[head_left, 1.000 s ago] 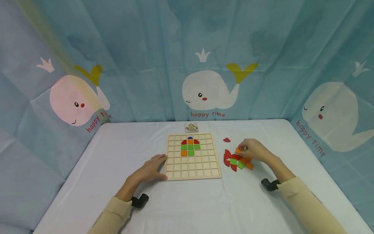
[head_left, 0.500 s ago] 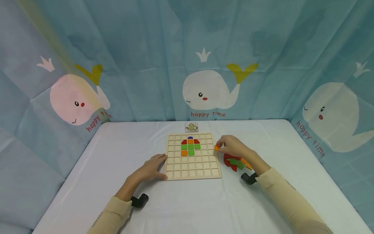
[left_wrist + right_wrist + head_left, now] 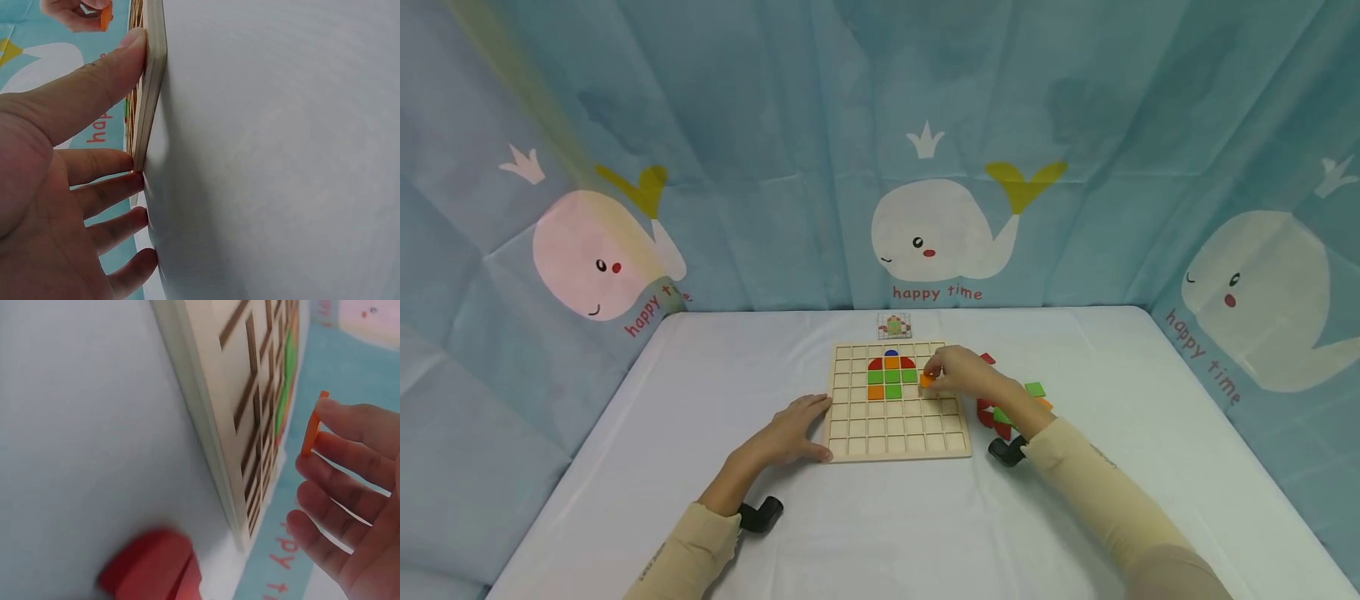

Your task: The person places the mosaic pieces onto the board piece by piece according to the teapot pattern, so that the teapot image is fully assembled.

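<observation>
A wooden grid board lies on the white-covered table. Green, orange, red and blue tiles fill some cells in its upper middle. My right hand is over the board's right part and pinches an orange square tile between thumb and fingertips. In the right wrist view the tile stands on edge above the grid, just right of a green tile in the head view. My left hand rests at the board's left side, its thumb and fingertips touching the edge, fingers spread and fairly straight.
Loose red, green and orange tiles lie right of the board, partly hidden by my right forearm. A small pattern card lies behind the board. A blue curtain with printed whales hangs behind the table.
My right hand has carried the orange tile leftward from the loose pile to above the board. The left hand has stayed at the board's edge.
</observation>
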Motion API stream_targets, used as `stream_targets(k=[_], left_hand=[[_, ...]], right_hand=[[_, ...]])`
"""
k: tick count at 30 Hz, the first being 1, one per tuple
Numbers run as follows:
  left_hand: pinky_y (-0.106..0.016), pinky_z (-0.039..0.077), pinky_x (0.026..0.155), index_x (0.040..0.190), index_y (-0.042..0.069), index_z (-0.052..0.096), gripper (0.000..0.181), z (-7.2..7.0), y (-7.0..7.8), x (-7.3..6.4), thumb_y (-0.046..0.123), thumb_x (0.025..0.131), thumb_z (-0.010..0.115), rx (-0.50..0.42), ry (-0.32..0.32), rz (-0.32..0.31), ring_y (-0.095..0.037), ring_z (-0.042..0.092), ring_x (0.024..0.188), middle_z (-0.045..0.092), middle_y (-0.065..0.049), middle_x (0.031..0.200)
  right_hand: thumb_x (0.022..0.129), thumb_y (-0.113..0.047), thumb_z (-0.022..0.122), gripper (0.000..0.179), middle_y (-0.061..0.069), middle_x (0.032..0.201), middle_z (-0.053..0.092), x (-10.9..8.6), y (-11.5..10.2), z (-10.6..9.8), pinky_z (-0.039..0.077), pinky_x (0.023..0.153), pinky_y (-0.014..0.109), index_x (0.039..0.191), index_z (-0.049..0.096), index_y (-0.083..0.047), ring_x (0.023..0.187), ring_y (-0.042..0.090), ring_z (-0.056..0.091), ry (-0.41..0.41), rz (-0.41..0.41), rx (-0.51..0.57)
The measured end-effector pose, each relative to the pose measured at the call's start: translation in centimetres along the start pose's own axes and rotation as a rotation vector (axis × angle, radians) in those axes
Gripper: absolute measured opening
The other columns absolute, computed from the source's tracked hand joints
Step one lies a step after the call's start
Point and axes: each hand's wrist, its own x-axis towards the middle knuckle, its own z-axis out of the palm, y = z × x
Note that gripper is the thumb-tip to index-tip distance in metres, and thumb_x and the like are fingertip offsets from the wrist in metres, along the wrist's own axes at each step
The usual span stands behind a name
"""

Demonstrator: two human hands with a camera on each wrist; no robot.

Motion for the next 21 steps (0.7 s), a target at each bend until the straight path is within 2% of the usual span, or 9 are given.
stream_targets(k=[6, 12, 21], left_hand=[[-0.063, 0.025, 0.114, 0.149, 0.003, 0.037, 0.093, -0.1, 0.1, 0.0, 0.028, 0.073, 0.085, 0.006, -0.003, -0.004, -0.039, 0.026, 0.146, 0.034, -0.017, 0.156], [-0.063, 0.025, 0.115, 0.149, 0.004, 0.037, 0.092, 0.0, 0.3, -0.1, 0.028, 0.074, 0.084, -0.006, -0.002, -0.014, -0.040, 0.025, 0.147, 0.034, -0.017, 0.156], [-0.062, 0.025, 0.114, 0.149, 0.003, 0.038, 0.092, -0.1, 0.3, -0.2, 0.028, 0.073, 0.085, 0.001, 0.005, -0.007, -0.039, 0.026, 0.146, 0.035, -0.016, 0.156]], right_hand=[[0.085, -0.022, 0.075, 0.023, 0.004, 0.096, 0.068, 1.1, -1.3, 1.0, 0.053, 0.084, 0.033, 0.102, 0.075, -0.007, 0.086, 0.016, 0.058, -0.027, 0.000, -0.027], [0.086, -0.022, 0.074, 0.023, 0.005, 0.097, 0.069, 1.7, -2.0, 1.7, 0.053, 0.084, 0.033, 0.103, 0.075, -0.007, 0.086, 0.016, 0.058, -0.043, -0.044, -0.135], [0.085, -0.019, 0.075, 0.018, 0.004, 0.097, 0.070, 2.0, -2.5, 2.2, 0.053, 0.086, 0.035, 0.100, 0.077, -0.008, 0.090, 0.018, 0.060, -0.040, -0.036, -0.144]])
